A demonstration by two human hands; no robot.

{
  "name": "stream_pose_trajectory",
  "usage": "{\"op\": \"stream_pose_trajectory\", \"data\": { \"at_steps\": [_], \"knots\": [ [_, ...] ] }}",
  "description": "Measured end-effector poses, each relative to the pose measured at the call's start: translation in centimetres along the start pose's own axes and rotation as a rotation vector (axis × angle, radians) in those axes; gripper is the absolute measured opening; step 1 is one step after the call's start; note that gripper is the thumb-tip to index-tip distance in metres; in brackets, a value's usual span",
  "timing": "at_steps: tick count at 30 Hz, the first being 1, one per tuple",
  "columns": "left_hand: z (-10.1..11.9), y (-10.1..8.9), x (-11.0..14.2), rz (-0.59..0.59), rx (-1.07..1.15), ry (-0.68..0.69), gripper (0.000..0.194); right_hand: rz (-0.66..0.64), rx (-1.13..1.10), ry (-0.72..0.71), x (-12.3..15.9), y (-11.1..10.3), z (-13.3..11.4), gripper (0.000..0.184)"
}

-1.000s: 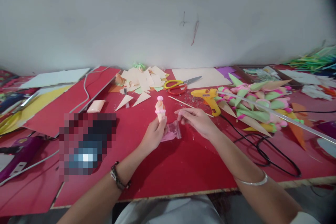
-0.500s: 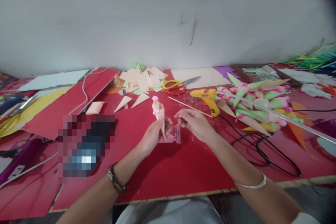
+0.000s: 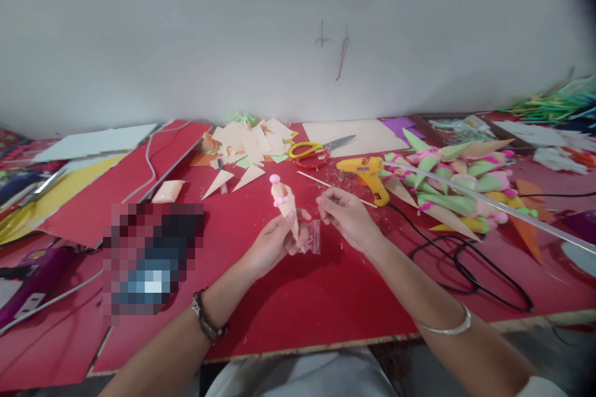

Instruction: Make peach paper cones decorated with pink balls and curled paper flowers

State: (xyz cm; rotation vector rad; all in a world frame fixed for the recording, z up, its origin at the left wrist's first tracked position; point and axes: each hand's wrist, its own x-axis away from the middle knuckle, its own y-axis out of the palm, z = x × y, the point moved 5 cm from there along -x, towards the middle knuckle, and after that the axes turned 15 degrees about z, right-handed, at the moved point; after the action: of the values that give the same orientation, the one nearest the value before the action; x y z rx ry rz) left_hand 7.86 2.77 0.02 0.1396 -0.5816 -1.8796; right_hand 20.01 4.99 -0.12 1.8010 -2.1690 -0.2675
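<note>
A peach paper cone (image 3: 289, 212), trimmed with pink balls, stands tilted in my left hand (image 3: 270, 247); thumb and fingers close around its lower part. One larger pink ball (image 3: 275, 179) sits at the top, and smaller ones line the cone's upper edge. My right hand (image 3: 347, 217) is held just to the right, its fingertips pinched together; what they hold, if anything, is too small to make out. Behind and below my left fingers lies a small clear plastic bag (image 3: 315, 239) with pink bits, partly hidden by that hand.
A yellow glue gun (image 3: 365, 175) lies to the right, beside a pile of decorated paper cones (image 3: 447, 180) and a looped black cord (image 3: 465, 267). Scissors (image 3: 310, 150), a thin stick (image 3: 314, 179), and cut paper pieces (image 3: 251, 139) lie farther back. A blurred dark object (image 3: 158, 260) is at left.
The cone has turned in my left hand, its tip swinging to the right, and the left fingers now cover more of the bag. My right hand has barely moved.
</note>
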Motion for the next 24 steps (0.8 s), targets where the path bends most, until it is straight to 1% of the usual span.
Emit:
{"op": "stream_pose_trajectory", "data": {
  "at_steps": [2,5,7,12,14,18,21,24],
  "knots": [
    [0.02,0.03,0.03,0.005,-0.007,0.004,0.033,0.005,-0.02,0.013,0.01,0.07,0.01,0.009],
    [-0.08,-0.06,-0.01,0.009,-0.024,0.003,0.033,-0.027,-0.053,0.048,0.05,0.24,0.18,0.016],
    [-0.18,-0.12,-0.06,0.006,-0.028,-0.001,0.033,-0.034,-0.053,0.053,0.04,0.22,0.21,0.015],
    [-0.36,-0.08,-0.04,-0.002,-0.055,-0.016,0.036,0.025,-0.052,-0.014,-0.05,-0.01,-0.22,0.01],
    [-0.38,-0.05,0.0,0.001,-0.065,-0.02,0.038,0.044,-0.067,-0.007,-0.06,0.02,-0.21,0.009],
    [-0.41,0.02,0.02,-0.001,-0.051,-0.018,0.037,0.003,-0.115,0.057,0.11,0.31,0.07,0.017],
    [-0.58,0.0,-0.04,-0.013,-0.045,-0.021,0.036,-0.016,-0.121,0.057,0.26,0.41,-0.02,0.013],
    [-0.75,-0.03,-0.09,-0.026,-0.03,-0.02,0.035,0.021,-0.131,0.047,0.34,0.38,-0.2,0.01]
  ]
}}
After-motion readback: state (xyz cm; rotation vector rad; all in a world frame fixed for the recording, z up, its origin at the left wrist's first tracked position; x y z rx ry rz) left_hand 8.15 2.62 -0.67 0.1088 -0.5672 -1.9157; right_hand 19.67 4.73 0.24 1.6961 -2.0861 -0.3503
